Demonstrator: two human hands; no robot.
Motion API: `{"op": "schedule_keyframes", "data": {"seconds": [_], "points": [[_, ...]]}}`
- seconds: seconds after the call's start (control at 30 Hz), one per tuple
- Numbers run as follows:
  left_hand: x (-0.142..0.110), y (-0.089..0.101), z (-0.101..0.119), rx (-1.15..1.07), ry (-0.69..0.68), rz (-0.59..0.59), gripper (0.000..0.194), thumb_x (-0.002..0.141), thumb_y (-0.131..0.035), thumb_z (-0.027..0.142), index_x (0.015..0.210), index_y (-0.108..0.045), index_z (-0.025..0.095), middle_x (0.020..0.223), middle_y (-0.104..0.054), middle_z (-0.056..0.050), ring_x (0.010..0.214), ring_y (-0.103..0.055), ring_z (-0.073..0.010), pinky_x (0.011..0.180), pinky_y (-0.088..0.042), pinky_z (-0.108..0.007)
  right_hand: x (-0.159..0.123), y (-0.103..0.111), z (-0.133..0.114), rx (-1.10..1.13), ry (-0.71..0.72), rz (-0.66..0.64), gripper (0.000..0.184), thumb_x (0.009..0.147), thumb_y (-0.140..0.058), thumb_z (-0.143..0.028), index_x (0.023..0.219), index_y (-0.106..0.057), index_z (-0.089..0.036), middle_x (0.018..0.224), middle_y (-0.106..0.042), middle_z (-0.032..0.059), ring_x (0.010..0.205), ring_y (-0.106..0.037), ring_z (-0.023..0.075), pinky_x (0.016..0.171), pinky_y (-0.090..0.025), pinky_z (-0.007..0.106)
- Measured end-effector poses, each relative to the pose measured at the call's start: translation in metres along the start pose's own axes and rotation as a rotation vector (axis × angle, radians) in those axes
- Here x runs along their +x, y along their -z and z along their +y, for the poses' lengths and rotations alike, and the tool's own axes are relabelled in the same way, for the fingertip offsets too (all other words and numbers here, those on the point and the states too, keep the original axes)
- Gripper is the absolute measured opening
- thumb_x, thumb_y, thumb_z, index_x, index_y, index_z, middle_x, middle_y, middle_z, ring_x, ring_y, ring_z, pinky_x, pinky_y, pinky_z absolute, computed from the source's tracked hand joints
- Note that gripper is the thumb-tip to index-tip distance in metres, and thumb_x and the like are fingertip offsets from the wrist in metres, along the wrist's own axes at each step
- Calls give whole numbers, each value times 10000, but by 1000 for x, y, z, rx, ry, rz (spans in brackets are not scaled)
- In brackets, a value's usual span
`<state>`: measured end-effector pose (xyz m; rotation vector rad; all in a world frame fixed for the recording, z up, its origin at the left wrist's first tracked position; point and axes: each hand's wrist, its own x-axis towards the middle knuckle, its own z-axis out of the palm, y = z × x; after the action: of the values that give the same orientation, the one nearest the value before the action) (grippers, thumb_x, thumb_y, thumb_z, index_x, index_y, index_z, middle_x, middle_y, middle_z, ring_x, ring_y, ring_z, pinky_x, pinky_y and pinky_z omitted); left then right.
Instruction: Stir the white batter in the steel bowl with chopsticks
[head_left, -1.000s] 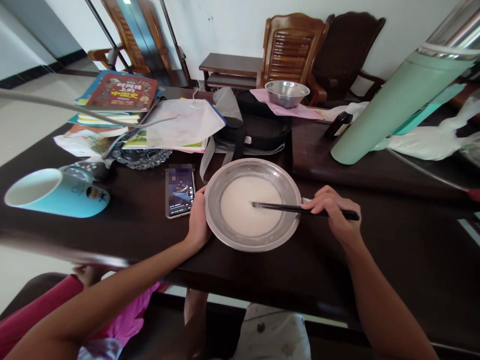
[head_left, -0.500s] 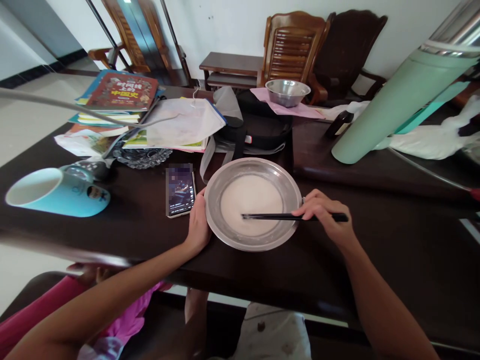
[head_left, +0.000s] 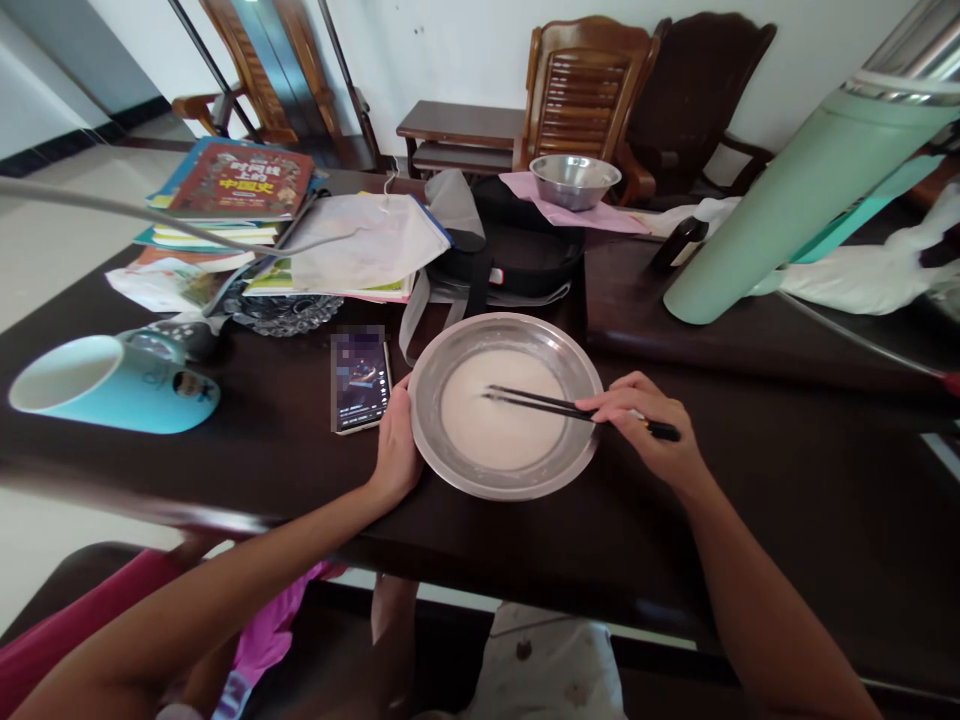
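Note:
A wide metal bowl [head_left: 506, 482] stands on the dark table in front of me, with a pale, milky batter [head_left: 502, 430] in its bottom. My left hand [head_left: 397, 445] grips the bowl's left rim, its fingers partly hidden behind the wall. Over the right rim, my right hand [head_left: 645, 425] is closed around a pair of black chopsticks [head_left: 544, 402]. Their tips dip into the batter near the bowl's middle, slightly apart from each other. Just left of my left hand lies a phone [head_left: 361, 385] with a lit screen.
A blue mug [head_left: 112, 385] stands at the left, near a glass dish [head_left: 285, 310] and stacked books [head_left: 240, 185]. Beyond the bowl are a black bag [head_left: 517, 245] and a smaller metal bowl [head_left: 575, 185]. A tall green thermos [head_left: 795, 210] rises at right. Someone in a pink sleeve [head_left: 97, 610] sits at lower left.
The chopsticks have swung from level to slanting, their tips moving up toward the far side of the batter and spreading apart. My left hand stays on the rim.

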<state>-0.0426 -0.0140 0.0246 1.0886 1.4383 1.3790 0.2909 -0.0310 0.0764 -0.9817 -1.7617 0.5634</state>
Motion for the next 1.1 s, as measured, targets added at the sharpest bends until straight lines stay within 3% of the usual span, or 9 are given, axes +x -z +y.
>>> {"op": "schedule_keyframes", "data": {"seconds": [0.1, 0.2, 0.3, 0.47, 0.63, 0.7, 0.83, 1.0, 1.1], "points": [[0, -1, 2, 16, -16, 0, 627, 1011, -547, 796, 1266, -752, 262, 1404, -802, -104, 1370, -694, -317, 1233, -508, -469, -1, 3, 2, 33, -33, 127, 457, 1125, -637, -427, 727, -827, -307, 824, -902, 33, 730, -700, 258, 717, -572, 468], [0, 0, 1, 17, -20, 0, 618, 1022, -540, 782, 1284, -748, 262, 1382, -805, -101, 1355, -701, -313, 1225, -516, -467, -2, 1, 1, 96, -47, 52, 489, 1124, -630, -450, 694, -810, -302, 788, -890, 35, 701, -699, 259, 701, -583, 472], [0, 0, -1, 11, -23, 5, 626, 1031, -535, 770, 1338, -736, 262, 1341, -811, -98, 1346, -706, -311, 1218, -521, -471, -1, -2, -1, 48, -19, -57, 354, 1083, -703, -465, 809, -867, -315, 897, -923, 34, 783, -725, 264, 724, -608, 460], [0, -1, -1, -27, 0, -1, 660, 1011, -553, 794, 1354, -729, 258, 1347, -808, -106, 1353, -704, -314, 1210, -526, -462, -1, 3, 0, 47, -37, 108, 468, 1125, -636, -446, 719, -826, -313, 824, -902, 31, 724, -686, 257, 699, -577, 464], [0, -1, 2, 25, -22, 18, 655, 1010, -552, 797, 1328, -740, 257, 1374, -803, -101, 1351, -703, -313, 1219, -515, -460, 0, -1, -1, 72, 1, -64, 373, 1103, -684, -480, 822, -870, -320, 896, -925, 27, 764, -723, 257, 733, -594, 462], [0, 0, 2, 41, -29, 21, 631, 1022, -537, 783, 1295, -748, 255, 1375, -801, -103, 1359, -696, -312, 1230, -503, -459, 1, -2, -1, 22, 1, -41, 334, 1087, -707, -485, 853, -880, -321, 948, -933, 35, 794, -727, 264, 740, -598, 465], [1, 0, -2, 12, -17, -5, 627, 1029, -507, 776, 1271, -748, 250, 1410, -785, -118, 1385, -680, -321, 1258, -482, -494, 1, 2, 0, 47, -2, 83, 447, 1131, -631, -422, 748, -836, -316, 849, -912, 17, 728, -691, 251, 696, -571, 450], [2, 0, -1, 16, -15, 11, 654, 1016, -540, 795, 1253, -757, 225, 1405, -787, -134, 1385, -678, -328, 1256, -483, -482, 1, 0, -1, 56, 37, -53, 318, 1102, -698, -416, 858, -879, -319, 928, -930, 22, 778, -726, 254, 727, -590, 446], [1, -1, 0, 27, -22, 30, 677, 1006, -541, 814, 1262, -757, 225, 1371, -796, -125, 1335, -698, -330, 1212, -522, -491, 1, 1, 0, 19, 42, 26, 325, 1104, -694, -395, 846, -873, -312, 925, -928, 21, 784, -706, 249, 726, -581, 434]]}}
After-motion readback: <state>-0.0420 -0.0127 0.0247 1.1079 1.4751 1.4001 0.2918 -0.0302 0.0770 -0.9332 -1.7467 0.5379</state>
